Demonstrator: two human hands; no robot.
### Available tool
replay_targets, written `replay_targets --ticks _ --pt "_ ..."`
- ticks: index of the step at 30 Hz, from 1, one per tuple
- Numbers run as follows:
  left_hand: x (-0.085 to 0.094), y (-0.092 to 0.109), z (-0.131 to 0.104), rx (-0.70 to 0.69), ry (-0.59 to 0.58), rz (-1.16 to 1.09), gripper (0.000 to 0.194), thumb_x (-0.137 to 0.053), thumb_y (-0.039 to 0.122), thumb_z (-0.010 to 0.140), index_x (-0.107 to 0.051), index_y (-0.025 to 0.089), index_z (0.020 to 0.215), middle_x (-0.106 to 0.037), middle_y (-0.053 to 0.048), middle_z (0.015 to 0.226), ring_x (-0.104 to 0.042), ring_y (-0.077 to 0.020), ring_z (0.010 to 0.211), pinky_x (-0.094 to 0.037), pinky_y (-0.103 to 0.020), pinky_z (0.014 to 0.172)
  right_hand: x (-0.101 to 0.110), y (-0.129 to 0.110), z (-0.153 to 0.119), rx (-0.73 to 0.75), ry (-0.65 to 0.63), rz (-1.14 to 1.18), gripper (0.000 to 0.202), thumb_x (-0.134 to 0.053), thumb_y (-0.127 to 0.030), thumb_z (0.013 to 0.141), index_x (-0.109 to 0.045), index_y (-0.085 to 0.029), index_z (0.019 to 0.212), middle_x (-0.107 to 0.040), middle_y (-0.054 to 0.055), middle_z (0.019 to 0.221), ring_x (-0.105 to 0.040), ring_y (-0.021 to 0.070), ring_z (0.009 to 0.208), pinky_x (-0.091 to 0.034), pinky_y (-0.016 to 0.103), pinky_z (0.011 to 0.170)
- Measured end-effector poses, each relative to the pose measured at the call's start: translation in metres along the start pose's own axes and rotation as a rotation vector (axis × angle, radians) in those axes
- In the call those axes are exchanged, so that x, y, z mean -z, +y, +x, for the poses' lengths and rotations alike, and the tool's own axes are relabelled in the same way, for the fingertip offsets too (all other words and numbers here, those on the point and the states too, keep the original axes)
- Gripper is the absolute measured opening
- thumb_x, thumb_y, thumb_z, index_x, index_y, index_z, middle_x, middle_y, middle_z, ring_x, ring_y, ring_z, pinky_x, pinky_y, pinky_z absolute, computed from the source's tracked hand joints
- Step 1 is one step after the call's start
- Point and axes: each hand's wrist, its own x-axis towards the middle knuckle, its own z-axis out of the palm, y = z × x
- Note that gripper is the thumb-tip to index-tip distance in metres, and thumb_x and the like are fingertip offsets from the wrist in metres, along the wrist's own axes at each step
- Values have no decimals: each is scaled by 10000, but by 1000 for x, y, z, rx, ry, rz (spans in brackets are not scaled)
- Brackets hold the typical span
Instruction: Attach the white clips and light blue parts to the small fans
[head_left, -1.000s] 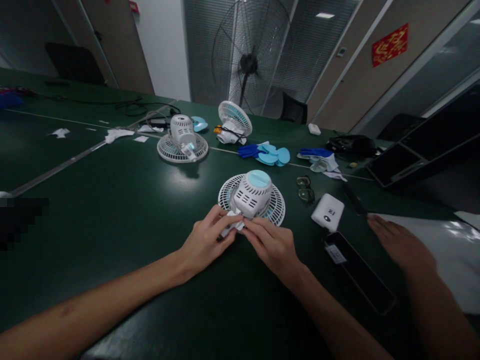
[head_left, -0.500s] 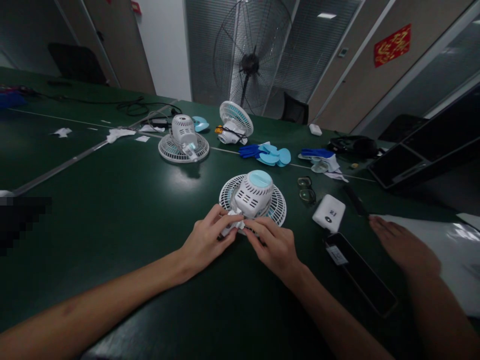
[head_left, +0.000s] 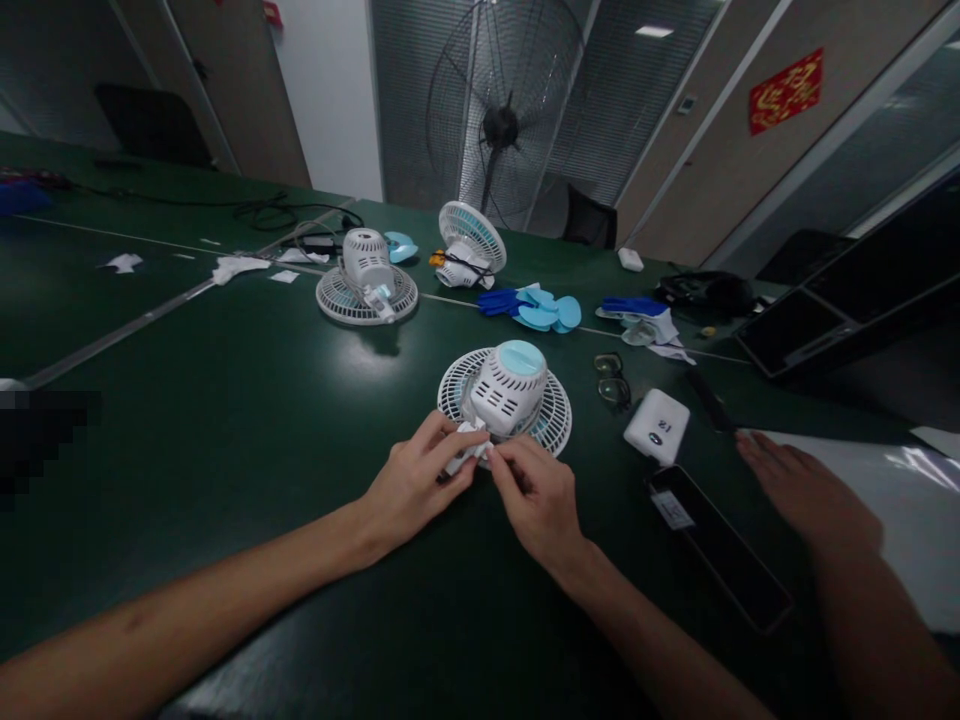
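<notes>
A small white fan [head_left: 510, 392] lies face down on the dark green table in front of me, its motor housing with a light blue cap upward. At its near side juts a white plastic piece [head_left: 471, 432], partly hidden by my fingers. My left hand [head_left: 412, 478] is closed round that piece from the left, thumb below and fingers above. From the right, my right hand [head_left: 541, 492] pinches at the piece's right end with thumb and forefinger. Whether a smaller part sits between those fingertips is too small to tell.
Two more small fans, one face down [head_left: 367, 275] and one tilted [head_left: 469, 245], stand farther back. Blue fan blades [head_left: 547, 312], gloves [head_left: 641, 318], glasses [head_left: 612, 380], a white box-shaped device [head_left: 658, 426] and a phone [head_left: 720, 545] lie about. Another person's hand [head_left: 810, 495] rests at right.
My right hand's fingers have curled in more tightly, and the hand has shifted slightly left and down. My left hand keeps its grip, and the fan stays nearly in place.
</notes>
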Motion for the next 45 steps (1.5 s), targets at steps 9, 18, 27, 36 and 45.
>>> replay_targets --ticks 9,18,27,36,45 --pt "1 0 -1 76 -7 -93 347 -641 186 1000 -631 280 1334 -477 -95 1408 -709 -163 987 -661 -367 850 6 24 -2 297 16 -208 250 -615 -160 1035 -648 -234 1273 -755 57 1095 -740 168 942 -595 275 747" --pt "-1 1 -2 -5 -15 -72 390 -628 185 998 -613 264 1380 -583 -88 1287 -701 -187 1040 -656 -355 842 2 9 1 107 26 -31 176 -586 -243 1057 -669 -211 904 -690 17 819 -664 147 721 -520 275 641" --pt "1 4 2 53 1 -130 319 -632 169 982 -601 227 1294 -608 -73 1208 -660 -191 1068 -615 -349 886 7 17 -3 227 3 -125 228 -643 -187 1008 -644 -210 1235 -715 66 1072 -676 131 749 -551 255 624" --pt "3 6 4 41 -8 -140 225 -607 176 994 -623 226 1213 -625 -74 1189 -658 -206 1101 -610 -374 913 2 16 1 138 21 -64 189 -591 -246 1055 -673 -217 888 -698 26 857 -686 152 763 -544 279 652" --pt "3 3 3 45 -8 -158 262 -610 183 995 -633 236 1250 -613 -74 1203 -651 -205 1098 -608 -372 912 10 20 -2 278 9 -116 241 -621 -149 999 -651 -238 1221 -720 55 1050 -696 148 790 -561 258 610"
